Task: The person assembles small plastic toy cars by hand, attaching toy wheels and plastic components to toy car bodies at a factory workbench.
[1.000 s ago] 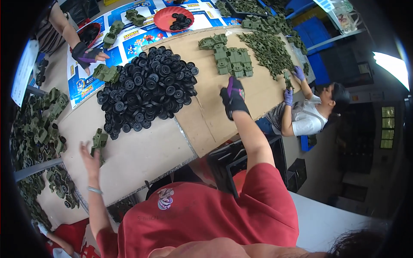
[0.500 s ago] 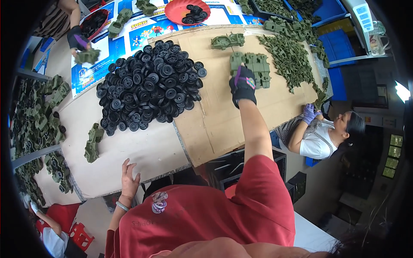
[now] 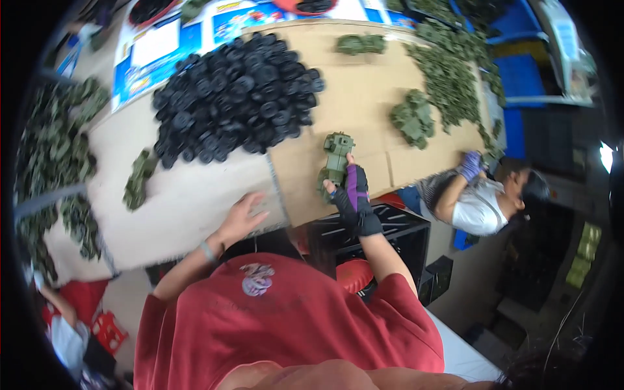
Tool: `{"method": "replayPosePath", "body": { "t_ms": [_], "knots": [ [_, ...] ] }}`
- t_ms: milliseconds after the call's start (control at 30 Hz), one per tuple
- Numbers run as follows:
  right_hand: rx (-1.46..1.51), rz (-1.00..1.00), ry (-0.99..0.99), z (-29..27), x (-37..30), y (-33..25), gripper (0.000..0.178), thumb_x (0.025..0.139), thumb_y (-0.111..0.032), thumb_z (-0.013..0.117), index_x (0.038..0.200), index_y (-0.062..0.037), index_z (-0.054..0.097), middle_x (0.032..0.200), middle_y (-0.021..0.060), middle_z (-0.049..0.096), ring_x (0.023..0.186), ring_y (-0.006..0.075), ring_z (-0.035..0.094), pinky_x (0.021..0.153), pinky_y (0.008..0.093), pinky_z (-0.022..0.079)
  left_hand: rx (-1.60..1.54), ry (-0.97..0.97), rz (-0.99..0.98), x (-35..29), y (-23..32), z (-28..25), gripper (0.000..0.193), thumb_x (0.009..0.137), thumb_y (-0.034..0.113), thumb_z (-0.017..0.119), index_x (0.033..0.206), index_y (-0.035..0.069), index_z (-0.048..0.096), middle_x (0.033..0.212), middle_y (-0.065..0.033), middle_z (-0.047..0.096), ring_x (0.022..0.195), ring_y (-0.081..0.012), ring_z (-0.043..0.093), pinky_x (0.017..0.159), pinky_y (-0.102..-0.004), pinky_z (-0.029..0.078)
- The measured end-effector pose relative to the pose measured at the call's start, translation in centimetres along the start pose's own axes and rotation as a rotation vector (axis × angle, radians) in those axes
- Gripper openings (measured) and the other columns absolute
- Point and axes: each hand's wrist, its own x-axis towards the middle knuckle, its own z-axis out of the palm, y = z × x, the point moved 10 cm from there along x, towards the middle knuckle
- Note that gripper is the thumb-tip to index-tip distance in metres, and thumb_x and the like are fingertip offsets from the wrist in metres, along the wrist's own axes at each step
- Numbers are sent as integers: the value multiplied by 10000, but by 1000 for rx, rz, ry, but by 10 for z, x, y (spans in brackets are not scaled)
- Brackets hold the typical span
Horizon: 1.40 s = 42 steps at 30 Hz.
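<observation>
My right hand (image 3: pixel 354 198), in a black and purple fingerless glove, grips a dark green toy vehicle body (image 3: pixel 338 153) just above the cardboard near the table's front edge. My bare left hand (image 3: pixel 243 220) is held over the front of the table, its fingers apart and nothing in them. Beyond both hands lies a big heap of black toy wheels (image 3: pixel 237 97). To the right of the held body, several green vehicle bodies (image 3: pixel 413 119) sit close together on the cardboard. Motion blur softens the details.
Another green vehicle body (image 3: pixel 361 44) stands at the back, and one (image 3: pixel 138 180) at the left. A heap of small green parts (image 3: pixel 448 84) covers the right side. More green vehicles (image 3: pixel 52 149) fill the far left. A co-worker (image 3: pixel 481 201) in purple gloves works at the right.
My right hand has drawn back toward me from the group of bodies with one vehicle body in its grip. My left hand has moved right and forward. The head view has shifted.
</observation>
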Motion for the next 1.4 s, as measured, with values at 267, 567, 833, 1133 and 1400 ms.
{"method": "replayPosePath", "body": {
  "t_ms": [267,567,833,1133,1400],
  "knots": [
    [345,-252,-503,133,-40,-156,708,997,-348,781,1560,-12,513,1335,234,636,1238,369,633,1086,478,509,-417,187,-190,-13,-75,-39,1085,855,425,910,1625,-43,305,1507,-274,556,1400,-337,573,1169,-421,487],
    [-112,-320,76,105,101,-120,522,850,-145,858,1308,-18,642,1206,209,696,1131,418,657,963,495,542,517,415,-83,-56,-103,-113,899,742,241,858,1541,85,476,1382,-160,587,1303,-400,552,1113,-536,485],
    [-332,-292,66,141,101,-144,642,781,-332,932,1279,-14,682,1218,224,708,1151,431,658,978,516,548,594,357,-227,-59,-88,-105,879,781,311,882,1529,94,475,1440,-148,549,1329,-387,548,1088,-557,499],
    [-326,-448,81,141,85,-144,294,845,-172,835,1068,-46,692,1003,194,701,1010,419,673,839,517,550,577,391,-161,-57,-91,-106,857,795,285,886,1524,90,480,1387,-170,598,1289,-386,592,1070,-525,517],
    [-287,-469,-128,153,48,-150,410,765,-245,919,1078,-71,720,1005,150,736,967,395,699,834,519,550,612,352,-207,-68,-95,-119,768,807,258,867,1474,89,525,1352,-162,609,1258,-378,603,1059,-528,512]
  ]
}}
